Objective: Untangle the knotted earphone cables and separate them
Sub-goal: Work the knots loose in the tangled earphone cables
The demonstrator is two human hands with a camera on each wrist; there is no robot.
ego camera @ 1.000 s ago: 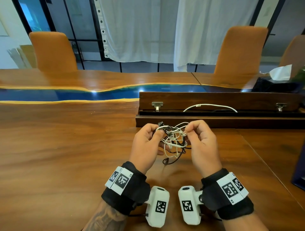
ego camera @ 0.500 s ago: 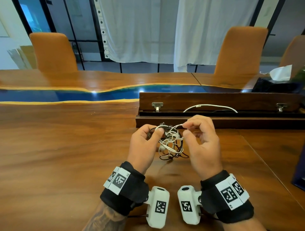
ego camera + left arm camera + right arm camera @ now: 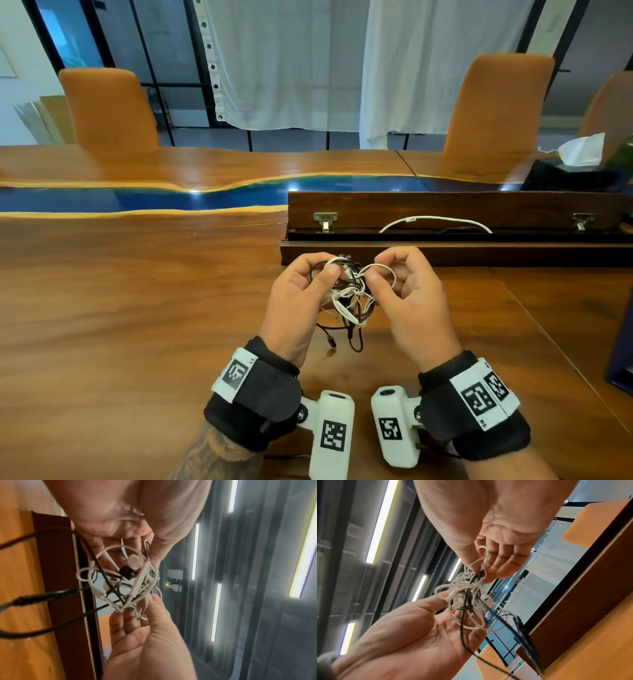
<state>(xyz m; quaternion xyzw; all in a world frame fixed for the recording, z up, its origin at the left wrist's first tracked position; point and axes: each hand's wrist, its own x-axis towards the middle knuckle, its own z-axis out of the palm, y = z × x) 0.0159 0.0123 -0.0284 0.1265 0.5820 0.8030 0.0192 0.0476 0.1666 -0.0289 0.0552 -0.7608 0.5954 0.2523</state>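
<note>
**Both hands pinching the knot**

Pinched from both sides: left hand (image 3: 297, 301) clamped on the tangle (image 3: 349, 294) of white and dark earphone cables, right hand (image 3: 409, 301) nipping a white loop (image 3: 382, 274) at its top. Held just above the tabletop (image 3: 137, 325), dark strands dangling toward it. Probably light, limp, springy wire; thin and easily snagged. Best taken at loose outer loops, not yanked at earbuds or plug.

My view takes in a glossy brown wooden surface (image 3: 120, 308) with a blue resin river strip. On it lie a long dark wooden box (image 3: 445, 246), open, and a black tissue holder (image 3: 565, 176).
</note>
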